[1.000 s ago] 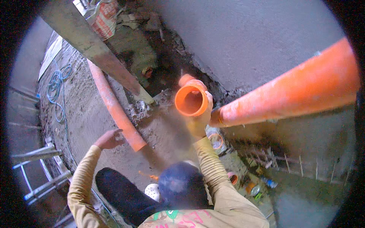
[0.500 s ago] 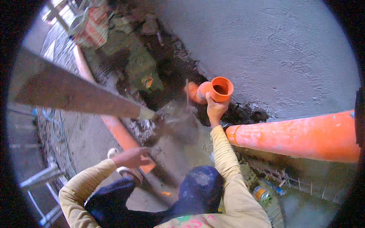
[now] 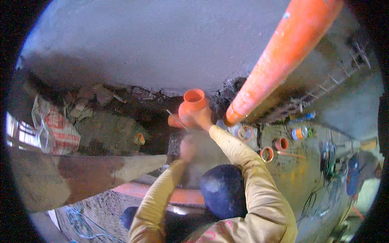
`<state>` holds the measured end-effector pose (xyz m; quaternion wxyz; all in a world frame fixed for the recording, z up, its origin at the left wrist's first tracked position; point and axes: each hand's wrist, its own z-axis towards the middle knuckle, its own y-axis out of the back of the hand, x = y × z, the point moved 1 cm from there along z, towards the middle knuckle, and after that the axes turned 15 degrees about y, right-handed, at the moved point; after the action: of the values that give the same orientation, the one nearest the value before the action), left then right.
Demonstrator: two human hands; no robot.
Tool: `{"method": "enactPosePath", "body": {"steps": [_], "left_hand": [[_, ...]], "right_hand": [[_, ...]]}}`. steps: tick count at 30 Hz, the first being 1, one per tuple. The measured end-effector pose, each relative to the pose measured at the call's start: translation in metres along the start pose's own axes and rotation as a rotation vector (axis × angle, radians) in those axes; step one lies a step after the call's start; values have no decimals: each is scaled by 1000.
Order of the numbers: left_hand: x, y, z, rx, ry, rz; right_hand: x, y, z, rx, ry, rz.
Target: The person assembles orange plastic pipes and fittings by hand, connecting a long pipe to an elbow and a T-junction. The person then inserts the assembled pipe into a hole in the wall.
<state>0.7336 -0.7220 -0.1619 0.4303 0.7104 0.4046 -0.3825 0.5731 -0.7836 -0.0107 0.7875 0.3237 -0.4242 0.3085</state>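
An orange pipe elbow [image 3: 189,109] stands in the dug-out ground by the grey wall, its round socket facing up. My right hand [image 3: 204,118] is closed around the elbow's near right side. Just below it, my left hand [image 3: 187,149] is smeared by motion, so its fingers cannot be made out. A thin metal rod [image 3: 177,119] sticks up at a slant beside the elbow. To the right of it, a long orange pipe [image 3: 279,56] rises at a slant along the wall.
Another orange pipe [image 3: 186,197] lies by my knees. From the left, a broad stained beam [image 3: 93,172] reaches toward my left hand. Short orange pipe pieces [image 3: 281,143] and a plastic bottle [image 3: 300,133] lie right. A red-and-white sack [image 3: 60,131] and blue cable [image 3: 81,222] are left.
The view has turned to the right. My left hand has moved from beside the pipe on the ground up near the elbow. My right hand still holds the elbow.
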Motion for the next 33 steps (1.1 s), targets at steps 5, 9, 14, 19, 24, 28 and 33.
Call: {"method": "enactPosePath", "body": {"steps": [5, 9, 14, 19, 24, 28, 33], "left_hand": [[-61, -20, -9, 362, 276, -468], [-42, -29, 20, 746, 300, -1165], [-28, -52, 53, 474, 330, -1310], [-59, -93, 53, 296, 191, -646], [-11, -103, 84, 404, 405, -1541], [-69, -128, 81, 390, 584, -1565], [-76, -116, 109, 247, 142, -1208]], "right_hand": [[-47, 31, -11, -78, -20, 54], [-60, 19, 7, 22, 95, 279], [-51, -5, 12, 220, 3, 262], [-99, 22, -4, 252, -17, 178], [-116, 21, -20, 157, 76, 96], [-127, 56, -18, 84, 1, 236], [-127, 47, -15, 137, -36, 346]]}}
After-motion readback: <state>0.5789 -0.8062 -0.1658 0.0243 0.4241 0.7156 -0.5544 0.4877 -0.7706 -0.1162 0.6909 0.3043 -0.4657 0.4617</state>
